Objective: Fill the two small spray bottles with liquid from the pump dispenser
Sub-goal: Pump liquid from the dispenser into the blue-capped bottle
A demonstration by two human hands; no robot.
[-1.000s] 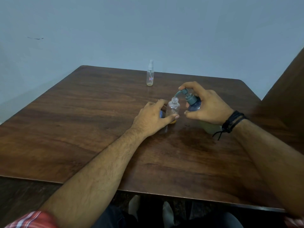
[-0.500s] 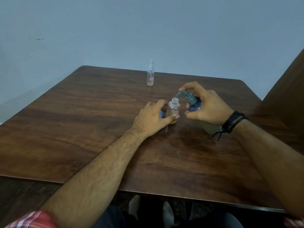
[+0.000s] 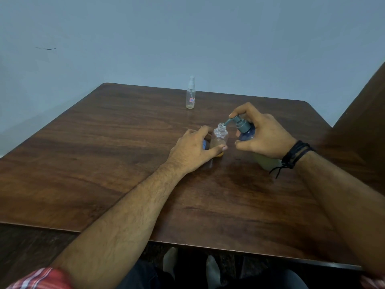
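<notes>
Head view: you are gripping the open bottle (image 3: 219, 138) on the desk (image 3: 104, 142) with your left hand (image 3: 192, 151), your right hand (image 3: 262, 136) clasping the pump dispenser (image 3: 241, 127), its spout at the barely filled bottle's mouth, while the capped spray bottle (image 3: 190, 94) is waiting well apart, nearly empty.

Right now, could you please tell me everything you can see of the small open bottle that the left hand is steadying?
The small open bottle is clear, plastic-looking, round-shouldered, with a threaded neck and no cap. It stands upright on the wooden table, near its middle. A little amber liquid sits at its base; the rest looks empty. The left hand holds its lower body, thumb across the front. The nozzle of the pump dispenser, gripped by the right hand, points at its mouth.
</notes>
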